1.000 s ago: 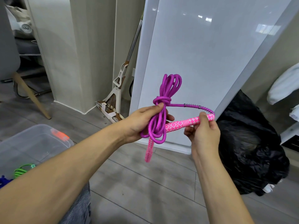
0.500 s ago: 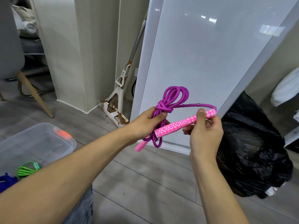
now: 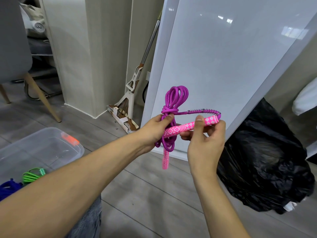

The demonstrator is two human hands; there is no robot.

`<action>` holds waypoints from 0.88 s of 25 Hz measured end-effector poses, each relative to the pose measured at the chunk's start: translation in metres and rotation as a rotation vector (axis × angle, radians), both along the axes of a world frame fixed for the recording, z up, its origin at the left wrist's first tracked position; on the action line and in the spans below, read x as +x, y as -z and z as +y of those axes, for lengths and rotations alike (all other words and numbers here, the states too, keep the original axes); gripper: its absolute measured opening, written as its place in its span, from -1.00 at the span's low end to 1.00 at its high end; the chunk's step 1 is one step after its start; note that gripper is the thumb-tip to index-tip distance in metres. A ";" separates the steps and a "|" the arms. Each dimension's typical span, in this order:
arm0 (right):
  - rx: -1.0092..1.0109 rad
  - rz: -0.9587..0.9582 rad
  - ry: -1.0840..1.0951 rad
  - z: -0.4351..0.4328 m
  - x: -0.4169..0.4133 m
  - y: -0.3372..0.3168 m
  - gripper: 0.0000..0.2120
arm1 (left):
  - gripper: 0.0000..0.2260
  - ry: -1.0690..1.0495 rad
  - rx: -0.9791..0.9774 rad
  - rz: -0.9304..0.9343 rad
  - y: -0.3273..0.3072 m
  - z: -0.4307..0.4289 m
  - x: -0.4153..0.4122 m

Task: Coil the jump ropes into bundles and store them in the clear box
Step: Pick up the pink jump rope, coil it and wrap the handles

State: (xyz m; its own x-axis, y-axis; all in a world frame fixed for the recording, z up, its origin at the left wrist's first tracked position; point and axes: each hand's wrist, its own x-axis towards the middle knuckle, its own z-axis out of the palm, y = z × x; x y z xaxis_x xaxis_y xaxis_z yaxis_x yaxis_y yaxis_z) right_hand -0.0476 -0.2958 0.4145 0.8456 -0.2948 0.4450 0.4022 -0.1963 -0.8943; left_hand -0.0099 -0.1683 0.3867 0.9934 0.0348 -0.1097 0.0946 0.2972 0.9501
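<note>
While gripping the coiled purple jump rope [image 3: 176, 97] with the left hand [image 3: 157, 129], thumb pressed just under the knot, pinches 1 pink patterned handle [image 3: 187, 128] with the right hand [image 3: 205, 136], index finger over the top and thumb beneath. Holds that handle almost level, rising slightly toward the right hand's outer side, with its lower end tucked against the coil beside the left palm. Shows a short metal spring [image 3: 200, 111] arching from the handle's outer tip back to the knot, just above both hands. Leaves several loops standing above the left thumb and more hanging below the left fingers. Lets the 2nd pink handle [image 3: 165, 159] dangle straight down under the left hand, touching nothing but the rope. Holds the whole bundle in the air between the 2 hands, well apart from the clear box [image 3: 51, 143].

On the floor, down and outward from the left forearm: that box, with an orange latch [image 3: 70, 139] on its far rim. Inside it, beside the left forearm: 1 green rope bundle [image 3: 31, 176] and 1 blue rope [image 3: 8, 188], side by side. Beyond the right wrist, low on the floor: a black plastic bag [image 3: 267, 160]. Behind both hands: a glossy white panel [image 3: 223, 57]. Past the left hand, in the corner: a mop [image 3: 133, 90] propped upright.
</note>
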 end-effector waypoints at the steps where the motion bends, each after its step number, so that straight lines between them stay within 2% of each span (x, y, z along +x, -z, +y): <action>1: -0.051 -0.034 -0.008 0.001 -0.001 0.000 -0.78 | -0.76 -0.008 0.069 -0.016 0.001 0.000 0.000; 6: -0.372 -0.216 0.001 0.003 -0.004 0.002 -0.81 | -0.76 -0.024 0.338 -0.149 -0.005 0.002 -0.004; 8: -0.402 -0.211 0.025 -0.001 0.000 0.004 -0.82 | -0.78 -0.073 0.456 -0.187 -0.006 0.006 -0.004; 14: -0.257 -0.119 0.042 -0.006 0.007 0.004 -0.79 | -0.78 -0.003 0.354 -0.101 -0.009 0.016 -0.002; 18: 0.094 0.129 0.014 -0.013 0.017 0.000 -0.82 | -0.71 0.061 0.204 0.024 -0.012 0.017 -0.003; 22: 0.313 0.249 -0.014 -0.013 0.022 0.001 -0.86 | -0.73 0.056 -0.011 0.091 -0.017 0.009 -0.005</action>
